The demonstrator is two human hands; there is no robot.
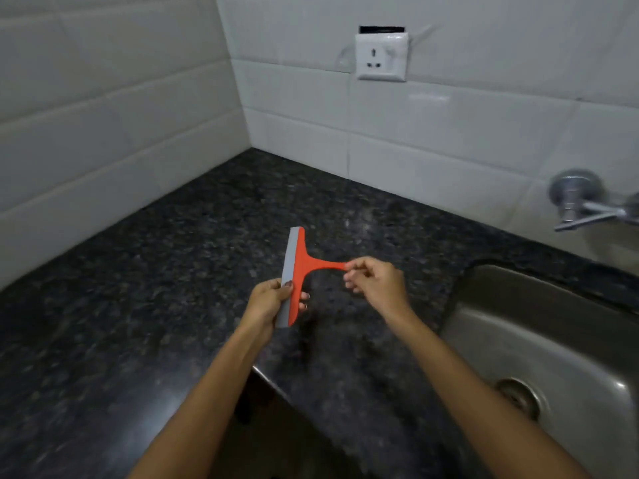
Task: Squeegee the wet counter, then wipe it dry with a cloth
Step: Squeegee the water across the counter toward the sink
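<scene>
Above dark speckled granite counter point(173, 271), my left hand point(268, 300) grips the orange plastic squeegee point(299, 267) by its grey blade; right hand point(377, 283) fingertips pinch its handle end.

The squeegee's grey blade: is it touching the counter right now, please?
Apart. The head view shows the squeegee held up between the left hand and right hand, above the counter.
</scene>
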